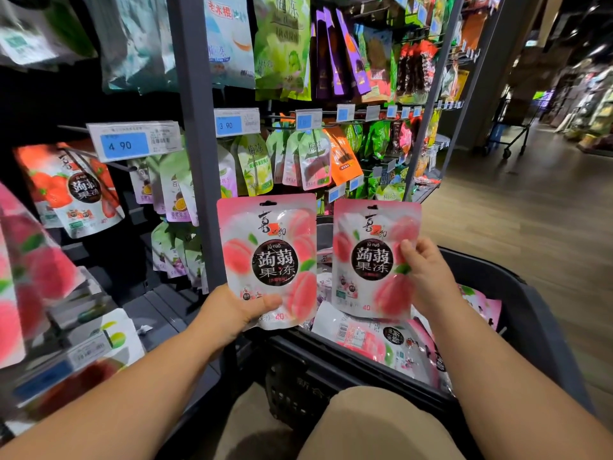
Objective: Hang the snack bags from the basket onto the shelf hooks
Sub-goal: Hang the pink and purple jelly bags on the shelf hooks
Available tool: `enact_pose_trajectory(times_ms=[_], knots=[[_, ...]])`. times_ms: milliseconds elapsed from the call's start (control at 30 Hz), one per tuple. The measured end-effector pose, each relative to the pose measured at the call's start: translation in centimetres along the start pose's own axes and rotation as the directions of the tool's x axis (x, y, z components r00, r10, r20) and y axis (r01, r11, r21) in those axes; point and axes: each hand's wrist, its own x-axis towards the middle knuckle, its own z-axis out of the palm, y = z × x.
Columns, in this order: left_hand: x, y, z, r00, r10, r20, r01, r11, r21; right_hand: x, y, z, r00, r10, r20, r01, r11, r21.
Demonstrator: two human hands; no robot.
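Observation:
Two pink peach jelly bags are held upright above the black basket (pixel 517 303). My left hand (pixel 238 310) grips the left bag (pixel 268 254) by its bottom edge, thumb across the front. My right hand (pixel 428 277) pinches the right bag (pixel 371 257) at its right side. Each bag has a hang hole at the top. More pink bags (pixel 374 340) lie in the basket below. Shelf hooks (pixel 109 162) with hanging snack bags fill the rack on the left and ahead.
A grey upright post (pixel 195 144) divides the rack. Blue price tags (pixel 124 146) sit on the hook ends. Strawberry bags (pixel 76 190) hang at left, pink peach bags (pixel 20 277) at far left. A wooden-floor aisle with a trolley (pixel 507 134) opens to the right. My knee (pixel 374 423) is below.

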Motion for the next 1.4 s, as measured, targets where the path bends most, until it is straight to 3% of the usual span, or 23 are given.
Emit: enact_pose_trajectory(times_ms=[267,367,500,700,1067,1400], knots=[[0.1,0.1,0.3,1.000,0.007,-0.002,-0.007,1.000,0.009,-0.4,0.4,-0.7,0.964,0.146,0.223,-0.162,0.985,0.053],[0.0,0.2,0.2,1.000,0.016,0.014,-0.015,1.000,-0.026,-0.8,1.2,-0.8,0.900,0.261,0.349,-0.248,0.965,-0.082],[-0.4,0.6,0.3,0.999,0.016,0.028,-0.015,0.998,-0.069,-1.1,2.0,-0.2,0.886,0.352,0.301,-0.318,0.935,-0.156],[-2.2,1.1,-0.9,0.999,0.003,-0.050,-0.013,0.979,-0.202,-0.8,1.1,1.7,0.912,0.275,0.305,-0.250,0.961,-0.119],[-7.8,5.1,-8.6,0.980,0.048,-0.193,-0.035,0.997,0.070,-0.8,-1.3,10.9,0.807,0.152,0.570,-0.220,0.974,0.053],[-16.4,5.9,-18.4,0.930,-0.031,-0.366,0.151,0.941,0.304,-5.4,-0.4,23.9,0.620,0.132,0.774,-0.273,0.961,0.054]])
